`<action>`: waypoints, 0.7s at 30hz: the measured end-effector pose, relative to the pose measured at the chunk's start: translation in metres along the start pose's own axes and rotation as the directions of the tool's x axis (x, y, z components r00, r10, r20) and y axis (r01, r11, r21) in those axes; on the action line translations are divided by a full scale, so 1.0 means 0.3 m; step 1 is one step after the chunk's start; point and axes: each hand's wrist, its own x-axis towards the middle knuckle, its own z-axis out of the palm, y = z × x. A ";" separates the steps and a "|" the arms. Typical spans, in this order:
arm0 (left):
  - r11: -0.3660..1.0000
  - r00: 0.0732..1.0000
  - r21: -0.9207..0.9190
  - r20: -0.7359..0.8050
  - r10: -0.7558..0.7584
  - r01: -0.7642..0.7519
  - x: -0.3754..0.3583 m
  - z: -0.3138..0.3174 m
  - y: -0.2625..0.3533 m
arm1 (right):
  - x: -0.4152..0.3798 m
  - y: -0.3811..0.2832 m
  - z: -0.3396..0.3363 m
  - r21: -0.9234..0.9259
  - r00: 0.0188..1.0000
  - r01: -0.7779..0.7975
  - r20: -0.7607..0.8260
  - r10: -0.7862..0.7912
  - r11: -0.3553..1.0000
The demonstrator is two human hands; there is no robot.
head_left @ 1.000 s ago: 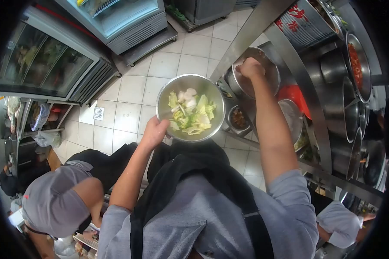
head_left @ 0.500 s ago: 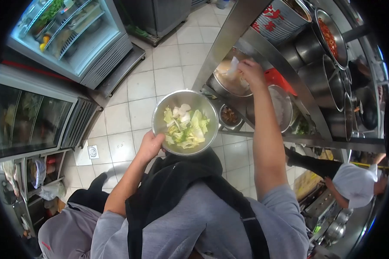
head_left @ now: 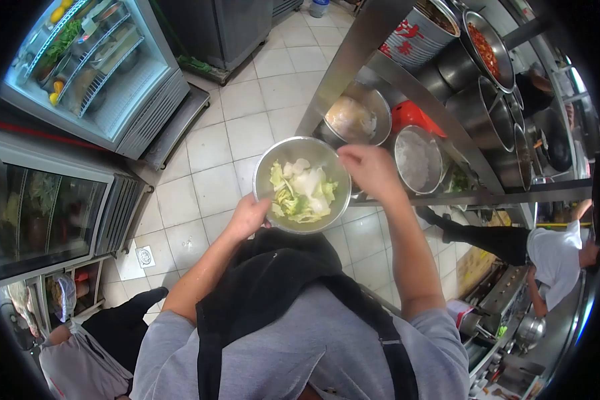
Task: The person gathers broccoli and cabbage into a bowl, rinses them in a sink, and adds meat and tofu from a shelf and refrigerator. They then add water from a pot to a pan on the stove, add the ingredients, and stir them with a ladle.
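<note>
bowl [head_left: 264, 181] stays clasped by left hand [head_left: 249, 217]; right hand [head_left: 372, 171], curled, hold unclear, has moved from pot [head_left: 376, 107] to bowl's rim.

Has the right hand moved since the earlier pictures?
Yes: the right hand has moved away from the shelf pot, to the rim of the held bowl.

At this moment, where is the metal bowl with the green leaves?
In the head view, the metal bowl is near the middle, held by the left hand at its left side, with the right hand by its upper-right rim.
</note>
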 end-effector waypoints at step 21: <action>0.998 0.972 -0.041 -0.230 -0.055 0.047 -0.104 -0.131 -0.205 | 0.520 0.371 0.102 -0.345 0.969 -0.196 0.073 0.235 0.918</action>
